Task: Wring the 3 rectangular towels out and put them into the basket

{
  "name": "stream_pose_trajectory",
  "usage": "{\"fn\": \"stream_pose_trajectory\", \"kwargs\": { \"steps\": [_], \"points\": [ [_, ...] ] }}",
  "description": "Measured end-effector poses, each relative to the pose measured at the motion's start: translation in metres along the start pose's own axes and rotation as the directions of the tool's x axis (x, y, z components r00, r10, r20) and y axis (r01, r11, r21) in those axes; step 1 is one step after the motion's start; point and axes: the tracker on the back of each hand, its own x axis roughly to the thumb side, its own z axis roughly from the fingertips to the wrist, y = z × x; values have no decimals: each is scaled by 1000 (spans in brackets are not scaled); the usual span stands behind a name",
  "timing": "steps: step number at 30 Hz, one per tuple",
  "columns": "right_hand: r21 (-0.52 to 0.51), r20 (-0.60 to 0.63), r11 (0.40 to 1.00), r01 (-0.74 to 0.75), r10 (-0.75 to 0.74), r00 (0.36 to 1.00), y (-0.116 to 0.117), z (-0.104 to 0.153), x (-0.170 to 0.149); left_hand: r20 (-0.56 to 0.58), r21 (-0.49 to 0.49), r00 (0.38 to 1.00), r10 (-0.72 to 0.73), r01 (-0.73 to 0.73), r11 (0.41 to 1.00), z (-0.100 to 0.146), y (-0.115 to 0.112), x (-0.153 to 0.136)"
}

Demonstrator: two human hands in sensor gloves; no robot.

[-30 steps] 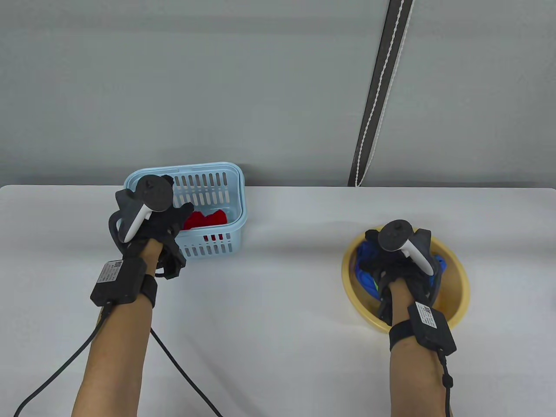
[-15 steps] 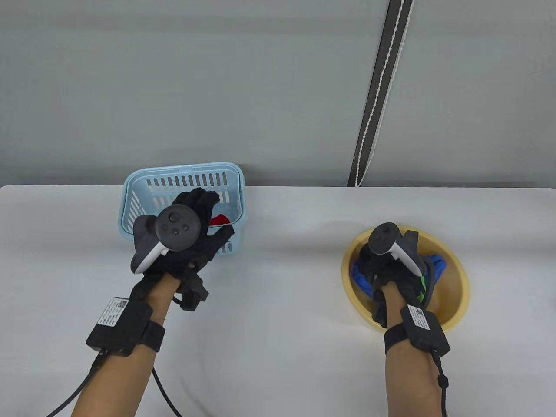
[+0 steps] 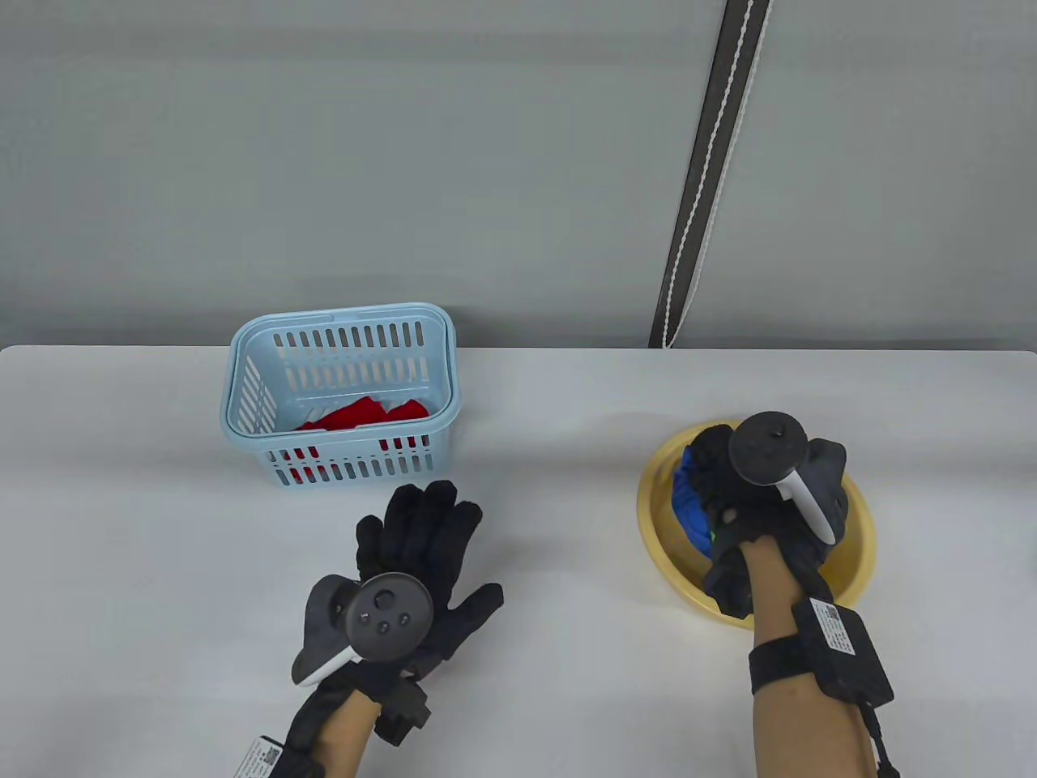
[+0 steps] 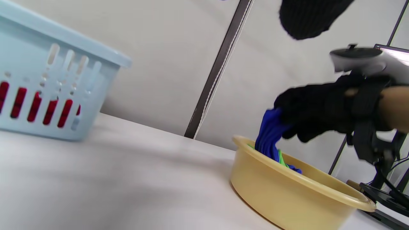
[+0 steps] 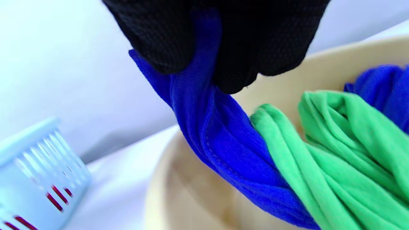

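Pale blue basket; red towel; blue towel; green towel; yellow basin.

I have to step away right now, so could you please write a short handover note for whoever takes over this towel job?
Left hand: open, fingers spread, holding nothing, over the table in front of the light blue basket.
Right hand: grips the blue towel and has it partly lifted out of the yellow basin.
Red towel: lies in the basket, so that one is done.
Green towel: lies in the basin beside the blue one.
Left to do: wring the blue towel and put it in the basket, then the same for the green one.
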Motion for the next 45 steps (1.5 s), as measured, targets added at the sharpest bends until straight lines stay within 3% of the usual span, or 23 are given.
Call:
{"fn": "stream_pose_trajectory", "kwargs": {
  "steps": [5,12,18,23,30,37,41,45],
  "points": [
    [-71,52,993,89,-86,995,-30,20,11,5,3,999,41,-41,999,3,-23,-6],
    [-155,125,965,211,-193,973,-62,43,25,-5,-38,997,81,-81,996,5,-33,-14],
    [-227,232,893,388,-338,912,-88,70,40,5,-50,994,111,-111,993,8,-37,-14],
    [-218,361,781,585,-492,792,-100,93,50,15,-48,991,134,-133,990,8,-39,-12],
    [-36,449,681,731,-643,621,-98,114,69,69,39,963,262,-265,964,9,-31,-6],
    [256,442,598,760,-771,458,-61,109,88,168,114,875,454,-475,873,11,-18,-5],
    [448,432,603,661,-792,430,-28,103,104,201,49,833,515,-534,844,4,-20,-9],
    [596,415,556,579,-831,370,1,100,119,178,-61,817,548,-547,835,-5,-33,-15]
  ]
}}
